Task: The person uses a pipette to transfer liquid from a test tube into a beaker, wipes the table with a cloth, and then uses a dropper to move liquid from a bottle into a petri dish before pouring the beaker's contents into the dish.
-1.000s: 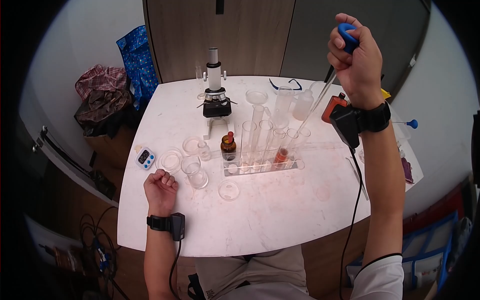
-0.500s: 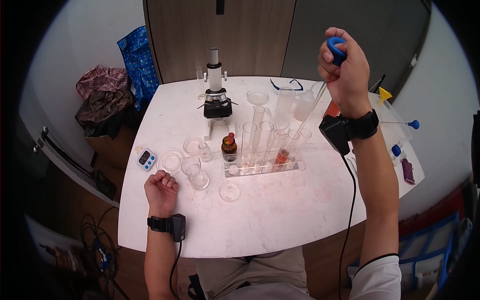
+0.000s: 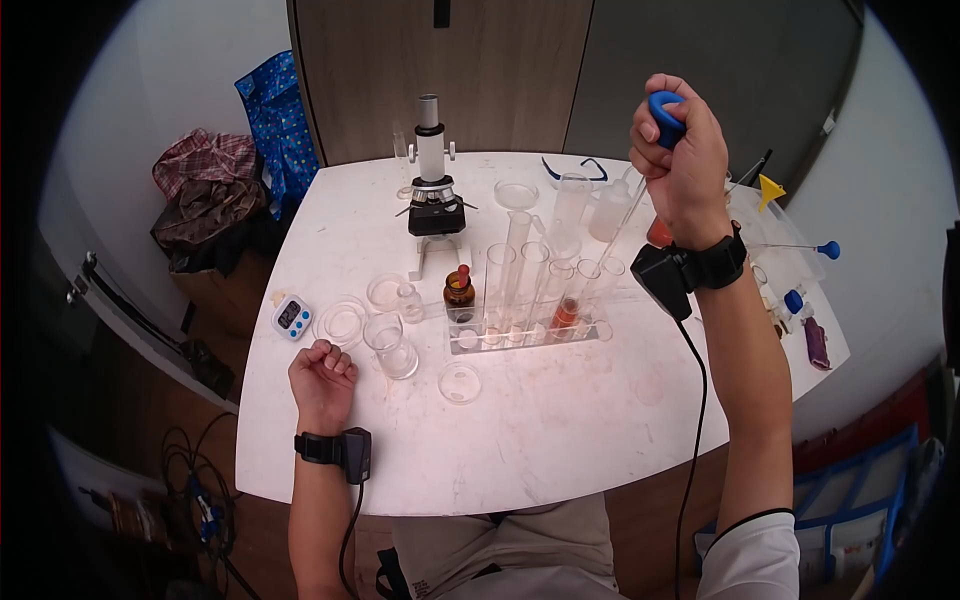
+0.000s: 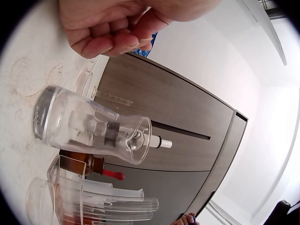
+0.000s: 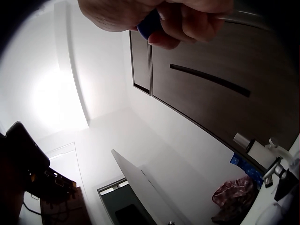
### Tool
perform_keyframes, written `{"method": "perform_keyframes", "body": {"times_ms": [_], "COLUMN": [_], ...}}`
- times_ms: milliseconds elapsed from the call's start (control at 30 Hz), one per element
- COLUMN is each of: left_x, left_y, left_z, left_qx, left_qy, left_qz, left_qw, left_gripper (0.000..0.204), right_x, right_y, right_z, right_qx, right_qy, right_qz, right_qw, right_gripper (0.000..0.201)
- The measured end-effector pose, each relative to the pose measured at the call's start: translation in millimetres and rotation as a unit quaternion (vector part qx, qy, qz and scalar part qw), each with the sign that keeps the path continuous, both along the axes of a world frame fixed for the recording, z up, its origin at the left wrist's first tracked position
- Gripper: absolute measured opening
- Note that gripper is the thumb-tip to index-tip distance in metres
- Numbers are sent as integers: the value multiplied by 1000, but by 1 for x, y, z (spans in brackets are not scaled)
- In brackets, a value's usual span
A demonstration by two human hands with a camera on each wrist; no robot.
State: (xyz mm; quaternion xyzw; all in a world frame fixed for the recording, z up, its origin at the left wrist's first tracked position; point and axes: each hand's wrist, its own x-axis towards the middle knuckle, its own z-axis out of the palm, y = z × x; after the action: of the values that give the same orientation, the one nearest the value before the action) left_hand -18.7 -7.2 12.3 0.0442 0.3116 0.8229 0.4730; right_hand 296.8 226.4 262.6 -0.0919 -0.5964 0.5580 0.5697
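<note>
My right hand is raised above the table's right side, gripping the blue rubber bulb of a long glass pipette. From the fist the pipette slants down and left to the tall test tubes in a clear rack. Its lower end overlaps the mouth of a right-hand tube. Red liquid stands in one tube. Loosely curled and holding nothing, my left hand is at the table's left, beside a glass beaker. The left wrist view shows its fingers above that beaker.
Behind the rack stand a microscope, a wash bottle and blue-framed goggles. A brown dropper bottle is at its left end. Petri dishes and a timer lie leftward; a yellow funnel is at right.
My right hand has moved down and slightly left, lowering the pipette toward the rack. My left hand stays where it was.
</note>
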Motion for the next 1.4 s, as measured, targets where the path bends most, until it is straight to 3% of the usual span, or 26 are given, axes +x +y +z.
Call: {"method": "perform_keyframes", "body": {"times_ms": [1400], "left_x": [2], "left_y": [1], "left_z": [4], "left_qx": [-8], "left_qy": [-2], "left_qz": [3], "left_qw": [1000], "left_gripper": [14], "right_x": [4], "right_y": [-2], "right_z": [15], "right_qx": [9], "right_qy": [3], "right_qz": [17], "right_qw": [1000], "right_gripper": [31]}}
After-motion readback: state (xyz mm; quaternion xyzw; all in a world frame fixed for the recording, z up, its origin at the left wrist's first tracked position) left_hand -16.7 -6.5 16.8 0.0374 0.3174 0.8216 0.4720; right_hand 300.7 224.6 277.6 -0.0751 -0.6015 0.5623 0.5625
